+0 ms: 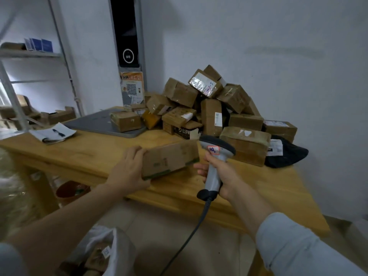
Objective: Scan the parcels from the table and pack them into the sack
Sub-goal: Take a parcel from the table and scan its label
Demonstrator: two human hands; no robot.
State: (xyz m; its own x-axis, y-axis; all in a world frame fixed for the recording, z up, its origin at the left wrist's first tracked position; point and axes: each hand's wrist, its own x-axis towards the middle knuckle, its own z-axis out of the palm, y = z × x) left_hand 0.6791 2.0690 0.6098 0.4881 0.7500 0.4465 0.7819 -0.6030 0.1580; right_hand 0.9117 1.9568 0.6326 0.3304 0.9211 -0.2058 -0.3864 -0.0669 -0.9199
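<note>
Cardboard box (pixel 169 158) at near side of wooden table (pixel 268 186), left end gripped by left hand (pixel 127 168), green print too blurred to read; right hand (pixel 219 174) wrapped round grey scanner (pixel 214 170) just beside box, handwritten sticker (pixel 213 150) on its head unclear; piled parcels (pixel 215 104) behind, white labels (pixel 218 118) illegible; QR-code poster (pixel 132 88) on white wall (pixel 258 46); white sack (pixel 117 253) on pale floor (pixel 179 226) below, parcels inside.

Over a dozen parcels (pixel 211 114), one scanner (pixel 216 150), one sack (pixel 119 250), two hands (pixel 127 171) (pixel 229 180).
</note>
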